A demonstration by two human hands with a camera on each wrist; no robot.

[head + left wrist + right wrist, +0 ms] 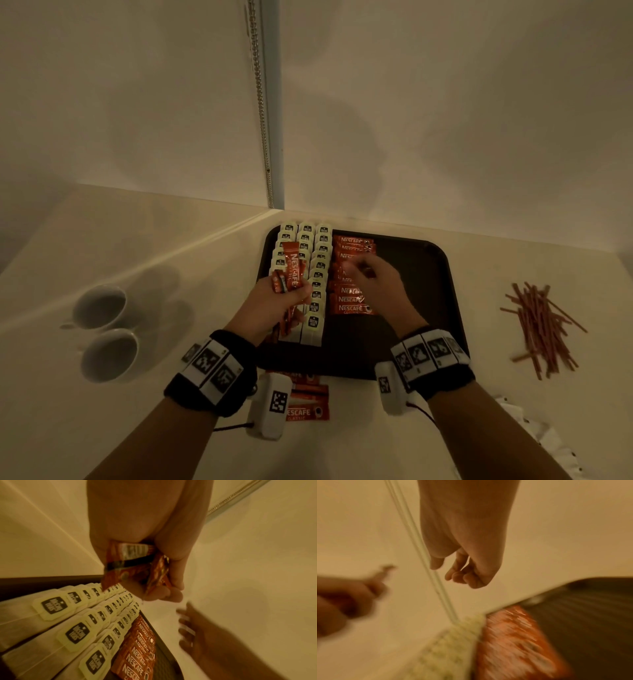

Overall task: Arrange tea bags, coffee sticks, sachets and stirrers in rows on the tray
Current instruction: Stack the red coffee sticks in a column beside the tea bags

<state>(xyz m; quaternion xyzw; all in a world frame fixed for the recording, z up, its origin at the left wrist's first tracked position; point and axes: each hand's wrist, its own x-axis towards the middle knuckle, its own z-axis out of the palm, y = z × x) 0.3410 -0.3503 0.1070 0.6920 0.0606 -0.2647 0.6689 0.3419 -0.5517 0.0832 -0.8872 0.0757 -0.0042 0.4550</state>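
A dark tray (428, 308) lies on the pale counter. Three rows of white tea bags (317, 274) fill its left side. Beside them runs a column of red coffee sticks (349, 299). My left hand (291, 294) hovers over the tea bags and grips a bunch of coffee sticks (290, 270), also seen in the left wrist view (135, 566). My right hand (356, 270) hangs over the coffee column, motion-blurred. In the right wrist view its fingers (462, 574) are loosely curled and hold nothing. Brown stirrers (541, 329) lie in a loose pile on the counter right of the tray.
Two white cups (99, 305) (109, 353) stand on the counter to the left. More red coffee sticks (308, 407) lie on the counter just in front of the tray. White packets (534, 435) sit at the lower right. A wall rises close behind the tray.
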